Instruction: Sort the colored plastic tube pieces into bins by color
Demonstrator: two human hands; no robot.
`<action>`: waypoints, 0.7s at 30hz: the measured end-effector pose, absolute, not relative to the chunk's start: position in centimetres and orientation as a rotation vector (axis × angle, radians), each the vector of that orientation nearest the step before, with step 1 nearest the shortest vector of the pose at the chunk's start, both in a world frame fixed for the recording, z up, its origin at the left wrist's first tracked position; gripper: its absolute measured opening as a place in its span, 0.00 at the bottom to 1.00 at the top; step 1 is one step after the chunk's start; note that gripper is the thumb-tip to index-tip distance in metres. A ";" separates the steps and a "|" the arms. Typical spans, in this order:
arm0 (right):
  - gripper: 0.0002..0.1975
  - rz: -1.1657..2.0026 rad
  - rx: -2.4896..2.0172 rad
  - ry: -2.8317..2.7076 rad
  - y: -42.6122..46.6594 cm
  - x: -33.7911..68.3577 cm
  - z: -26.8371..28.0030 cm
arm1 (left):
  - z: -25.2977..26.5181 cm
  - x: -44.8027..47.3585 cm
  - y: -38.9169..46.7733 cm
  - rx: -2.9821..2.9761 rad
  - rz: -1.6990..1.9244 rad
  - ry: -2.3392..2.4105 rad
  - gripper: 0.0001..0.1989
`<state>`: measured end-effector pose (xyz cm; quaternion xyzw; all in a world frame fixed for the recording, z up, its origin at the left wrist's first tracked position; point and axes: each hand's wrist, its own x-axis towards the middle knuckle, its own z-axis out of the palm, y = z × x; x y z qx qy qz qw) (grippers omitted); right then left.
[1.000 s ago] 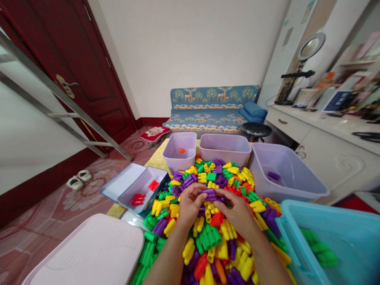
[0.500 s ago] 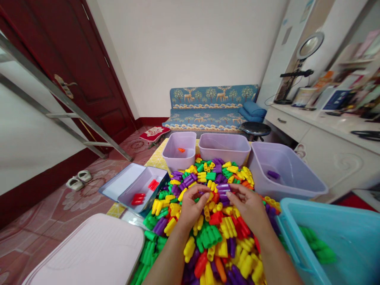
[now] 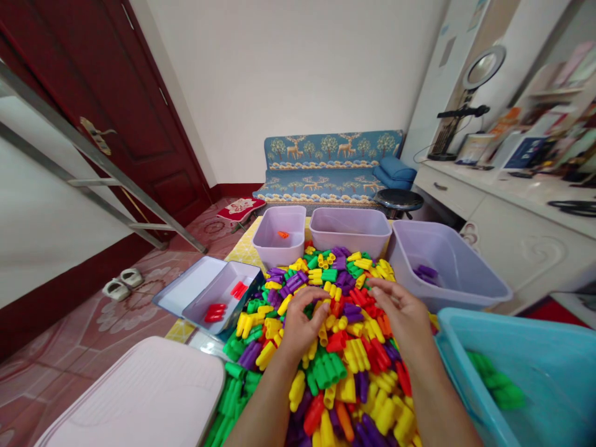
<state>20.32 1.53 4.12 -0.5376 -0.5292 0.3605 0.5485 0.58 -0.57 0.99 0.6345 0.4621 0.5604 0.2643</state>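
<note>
A heap of bullet-shaped plastic building blocks in yellow, green, purple, red and orange covers the table. My left hand [image 3: 300, 320] hovers over the middle of it, fingers curved and thumb apart, with nothing visibly held; yellow blocks [image 3: 332, 290] lie just beyond its fingertips. To the right, my right hand [image 3: 401, 310] is raised over the heap, empty, its fingers loosely spread. Under the gap between the hands lie purple blocks [image 3: 352, 312] and red ones. In the right lavender bin [image 3: 459, 264] sit purple blocks [image 3: 426, 273].
An orange block [image 3: 283, 234] lies in the left lavender bin [image 3: 279, 253]. The middle lavender bin [image 3: 349, 233] stands beside it. Red blocks [image 3: 215, 312] are in an open box [image 3: 198, 310]. Green blocks [image 3: 496, 382] lie in a turquoise bin [image 3: 549, 347]. A pale lid [image 3: 139, 391] is at front left.
The purple block between my hands has left them, and another purple block now shows in the right lavender bin. My right hand has shifted slightly right and opened; my left hand is nearly still.
</note>
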 end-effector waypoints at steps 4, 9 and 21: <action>0.16 0.611 -1.620 -1.736 1.5 20.1 2.9 | 1.1 0.6 -0.5 1.755 1.486 1.263 0.09; 0.20 0.816 -1.488 -1.852 1.3 18.9 1.7 | 0.9 0.4 -0.4 1.802 1.425 1.221 0.14; 0.28 1.183 -1.002 -1.686 1.0 17.3 1.7 | 0.6 0.4 -0.4 1.744 1.468 1.282 0.15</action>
